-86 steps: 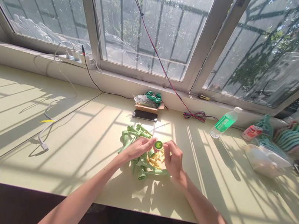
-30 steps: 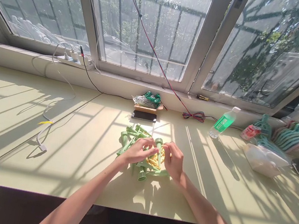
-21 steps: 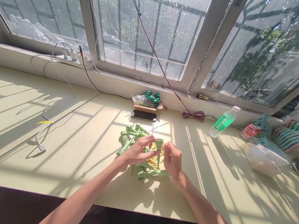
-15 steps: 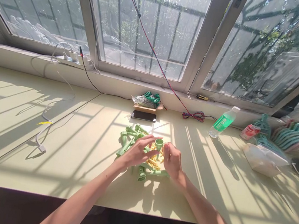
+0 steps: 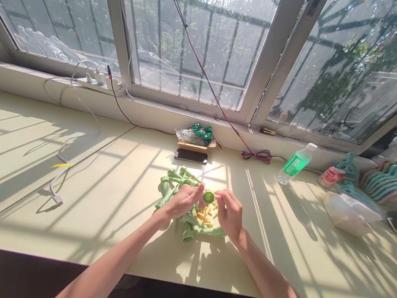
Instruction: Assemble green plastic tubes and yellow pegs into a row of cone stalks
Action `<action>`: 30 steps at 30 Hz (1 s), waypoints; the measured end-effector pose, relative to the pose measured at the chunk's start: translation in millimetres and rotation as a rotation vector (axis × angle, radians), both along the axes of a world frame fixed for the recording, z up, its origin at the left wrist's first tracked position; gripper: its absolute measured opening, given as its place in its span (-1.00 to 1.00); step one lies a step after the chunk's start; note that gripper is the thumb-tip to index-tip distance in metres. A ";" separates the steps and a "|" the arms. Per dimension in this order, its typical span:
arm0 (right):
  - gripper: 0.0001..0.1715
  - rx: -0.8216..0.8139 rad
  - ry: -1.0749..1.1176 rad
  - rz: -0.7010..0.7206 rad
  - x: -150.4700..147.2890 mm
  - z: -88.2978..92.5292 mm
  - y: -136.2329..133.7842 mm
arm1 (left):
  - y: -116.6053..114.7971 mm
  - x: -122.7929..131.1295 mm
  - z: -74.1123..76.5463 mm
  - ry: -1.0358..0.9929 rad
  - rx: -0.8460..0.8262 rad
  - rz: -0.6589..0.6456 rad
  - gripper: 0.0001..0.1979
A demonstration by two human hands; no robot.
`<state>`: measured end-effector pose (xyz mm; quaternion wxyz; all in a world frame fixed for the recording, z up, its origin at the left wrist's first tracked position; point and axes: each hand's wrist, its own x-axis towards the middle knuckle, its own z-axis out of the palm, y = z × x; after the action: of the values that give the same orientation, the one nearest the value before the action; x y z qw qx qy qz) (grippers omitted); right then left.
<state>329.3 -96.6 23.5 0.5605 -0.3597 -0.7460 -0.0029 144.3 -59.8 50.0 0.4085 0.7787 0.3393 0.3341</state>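
Observation:
My left hand (image 5: pixel 183 200) and my right hand (image 5: pixel 228 213) meet over a heap of green plastic tubes (image 5: pixel 174 187) and small yellow pieces (image 5: pixel 206 214) on the pale table (image 5: pixel 110 190). Both hands pinch one green tube (image 5: pixel 208 197), turned so its round open end faces me. My left fingers curl round its left side. My right fingertips press on its right side; whether they also hold a yellow piece is hidden.
A black phone (image 5: pixel 191 156), a small cardboard box with foil and green wrap (image 5: pixel 195 137), a coiled red cable (image 5: pixel 257 155) and a green-labelled bottle (image 5: pixel 295 163) lie behind. White cables (image 5: pixel 72 115) trail left; bags and teal hangers (image 5: pixel 395 181) sit right.
The green tube stood upright between my hands a second ago; it has since been tipped so its open end faces me. Both hands stay over the heap.

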 end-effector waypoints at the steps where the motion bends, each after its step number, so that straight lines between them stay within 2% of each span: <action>1: -0.73 -0.007 -0.006 0.009 -0.6 -1.0 0.0 | -0.9 0.2 0.4 0.016 -0.004 0.001 -0.14; 5: -0.71 -0.030 -0.003 0.013 -1.9 -3.7 1.3 | -2.3 -0.1 0.4 0.061 -0.005 0.010 -0.18; 9: -0.67 -0.033 0.015 -0.006 -1.5 -3.6 2.3 | -1.5 -0.8 0.3 0.073 0.082 -0.004 -0.28; 17: -0.57 -0.177 0.024 -0.039 -1.0 -7.7 3.2 | -6.0 -2.5 7.1 0.087 0.207 -0.002 -0.65; 23: -0.52 -0.292 0.038 -0.048 -1.8 -5.7 3.3 | -2.7 -3.0 -0.7 0.059 0.387 -0.006 -0.73; 30: -0.49 -0.307 0.023 -0.063 -2.1 -3.1 3.1 | -1.1 -1.8 -1.9 0.025 0.441 -0.034 -0.75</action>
<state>327.2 -93.5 20.3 0.5071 -0.4647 -0.7193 0.0978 142.5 -60.9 48.1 0.2295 0.8588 0.2499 0.3839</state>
